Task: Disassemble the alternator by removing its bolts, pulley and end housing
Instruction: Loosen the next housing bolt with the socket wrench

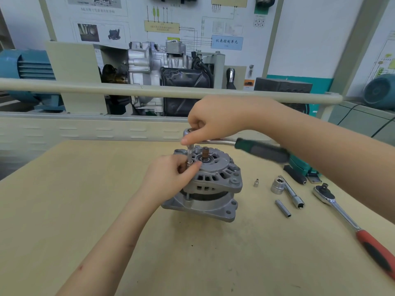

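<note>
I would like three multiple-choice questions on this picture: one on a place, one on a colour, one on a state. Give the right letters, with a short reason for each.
1. Where does the red-handled ratchet lie?
A. right of the alternator
B. left of it
C. on top of it

2. What colour is the handle of the ratchet held by the right hand?
A. yellow
B. green and black
C. white

3. What is on the alternator's shaft?
A. a pulley
B. a cloth
C. nothing

Answers: 1 A, it lies on the table at the right. 2 B, the grip shows green and black. 3 C, the shaft stands bare.
</note>
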`<state>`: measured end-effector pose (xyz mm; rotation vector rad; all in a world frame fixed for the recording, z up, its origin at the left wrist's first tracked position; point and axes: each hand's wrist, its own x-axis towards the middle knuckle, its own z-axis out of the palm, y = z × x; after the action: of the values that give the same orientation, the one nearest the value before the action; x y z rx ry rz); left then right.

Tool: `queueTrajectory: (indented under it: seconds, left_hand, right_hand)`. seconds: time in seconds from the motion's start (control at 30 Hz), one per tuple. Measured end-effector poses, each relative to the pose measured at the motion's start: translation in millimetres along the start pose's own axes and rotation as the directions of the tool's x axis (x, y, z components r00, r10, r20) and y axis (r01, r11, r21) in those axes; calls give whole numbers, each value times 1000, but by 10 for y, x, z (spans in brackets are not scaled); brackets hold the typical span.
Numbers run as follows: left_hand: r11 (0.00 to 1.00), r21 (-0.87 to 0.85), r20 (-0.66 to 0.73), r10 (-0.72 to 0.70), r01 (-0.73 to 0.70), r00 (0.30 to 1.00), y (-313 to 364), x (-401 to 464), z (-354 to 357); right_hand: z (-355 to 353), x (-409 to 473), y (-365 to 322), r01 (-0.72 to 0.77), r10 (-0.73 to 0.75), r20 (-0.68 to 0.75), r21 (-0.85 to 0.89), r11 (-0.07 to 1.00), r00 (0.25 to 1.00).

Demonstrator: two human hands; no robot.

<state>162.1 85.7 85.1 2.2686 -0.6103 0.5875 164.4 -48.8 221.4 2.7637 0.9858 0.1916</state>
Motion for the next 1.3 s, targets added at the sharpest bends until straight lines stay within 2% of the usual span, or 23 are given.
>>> queueTrajectory:
  seconds: [0.07, 0.27, 0.47, 0.6, 0.9, 1.1, 1.2, 1.3]
  left_hand:
    - [1000, -27, 8, -8, 8, 1000, -10, 7, -2]
    - [1000, -18, 3, 24, -24, 1000, -26, 12, 0]
    - [1000, 0, -14, 19, -19, 1000, -25, 14, 20]
    - [1000, 27, 1, 7, -7, 1000, -14, 14, 18]
    - [1000, 6, 17, 16, -16, 1000, -19, 8, 5]
    - [1000, 20, -11, 17, -17, 1000, -21, 21, 31]
    - [1000, 5, -16, 11, -11, 1000, -25, 13, 29]
    - [1000, -13, 5, 13, -13, 1000, -29, 18, 18]
  right_hand:
    - [-25, -19, 18, 22, -21, 22, -13, 1000, 1000]
    - [-47, -47, 10, 99, -105, 60, 100, 990, 993]
    - [-7, -6, 14, -4, 5, 25, -40, 999, 1000]
    - [28, 23, -11, 7, -7, -6, -47, 999, 1000]
    - [-48, -68, 8, 92, -98, 57, 105, 990, 993]
    - [10, -34, -33, -4, 5, 25, -44, 999, 1000]
    - [32, 3, -67, 9, -11, -15, -120, 993, 1000]
    - [7, -31, -13, 14, -13, 36, -25, 1000, 999]
